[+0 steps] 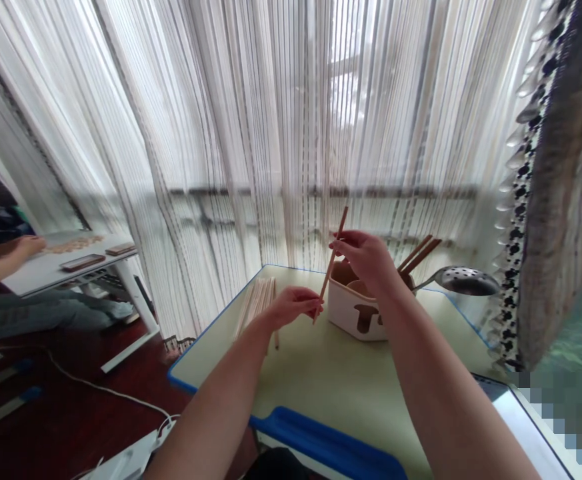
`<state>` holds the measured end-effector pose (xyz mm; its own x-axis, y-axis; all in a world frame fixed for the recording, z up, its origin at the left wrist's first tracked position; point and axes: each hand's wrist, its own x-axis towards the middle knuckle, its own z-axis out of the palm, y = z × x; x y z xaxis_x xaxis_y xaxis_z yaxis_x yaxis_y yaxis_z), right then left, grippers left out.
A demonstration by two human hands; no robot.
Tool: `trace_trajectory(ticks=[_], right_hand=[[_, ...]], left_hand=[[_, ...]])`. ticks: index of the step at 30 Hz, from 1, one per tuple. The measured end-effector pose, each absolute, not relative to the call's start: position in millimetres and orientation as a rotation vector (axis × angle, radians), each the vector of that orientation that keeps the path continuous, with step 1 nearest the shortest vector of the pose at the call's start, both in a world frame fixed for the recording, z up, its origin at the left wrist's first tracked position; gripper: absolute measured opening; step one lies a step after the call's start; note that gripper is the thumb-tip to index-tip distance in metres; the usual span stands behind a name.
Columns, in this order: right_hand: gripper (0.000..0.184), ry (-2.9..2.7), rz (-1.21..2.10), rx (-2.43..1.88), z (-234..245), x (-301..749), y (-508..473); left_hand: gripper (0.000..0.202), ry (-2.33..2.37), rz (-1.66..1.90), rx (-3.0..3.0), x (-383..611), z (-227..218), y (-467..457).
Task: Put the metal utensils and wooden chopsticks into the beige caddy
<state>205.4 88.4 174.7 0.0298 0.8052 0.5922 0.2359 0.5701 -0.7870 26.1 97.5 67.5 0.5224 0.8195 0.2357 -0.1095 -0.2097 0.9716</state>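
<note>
A single wooden chopstick (329,272) is held at a slant above the table. My left hand (295,305) pinches it near its lower end, and my right hand (358,252) grips it closer to the top. Beside my left hand lies a bunch of pale chopsticks (255,303), partly hidden by that hand. Just under my right hand stands a white utensil holder (343,320) with dark cut-out marks on its front. Several utensils stick out of it, among them brown sticks (421,255) and a slotted metal ladle (465,281). My right forearm covers part of the holder.
The pale table (315,373) has a blue rim and a blue front trough (325,443). A striped curtain (231,133) hangs right behind it. At right is a screen-like device (521,420). Another person's hand (31,247) is over a white table (35,270) at left.
</note>
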Motion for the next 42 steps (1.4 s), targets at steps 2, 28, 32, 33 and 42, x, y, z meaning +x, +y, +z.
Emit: trace_trajectory(ticks=[2,28,32,33,42], right_hand=[[0.027,-1.500,0.568,-0.890,181.3,214.0,82.8],[0.029,-1.087,0.065,-0.932,215.7,324.0,40.4],[0.026,-1.083,0.009,-0.913,214.9,326.9,43.7],[0.025,-1.073,-0.025,-0.906,215.0,327.6,44.1],[0.022,-1.196,-0.073,-0.995,209.4,324.8,58.9]], left_hand=[[0.035,0.621,1.011,1.545,31.6,71.2,93.6],[0.029,0.544,1.071,2.335,187.2,184.2,116.1],[0.039,0.596,1.200,2.156,187.7,173.5,124.4],[0.040,0.600,1.237,2.115,188.8,170.2,126.5],[0.028,0.579,1.280,2.146,200.6,148.1,148.5]])
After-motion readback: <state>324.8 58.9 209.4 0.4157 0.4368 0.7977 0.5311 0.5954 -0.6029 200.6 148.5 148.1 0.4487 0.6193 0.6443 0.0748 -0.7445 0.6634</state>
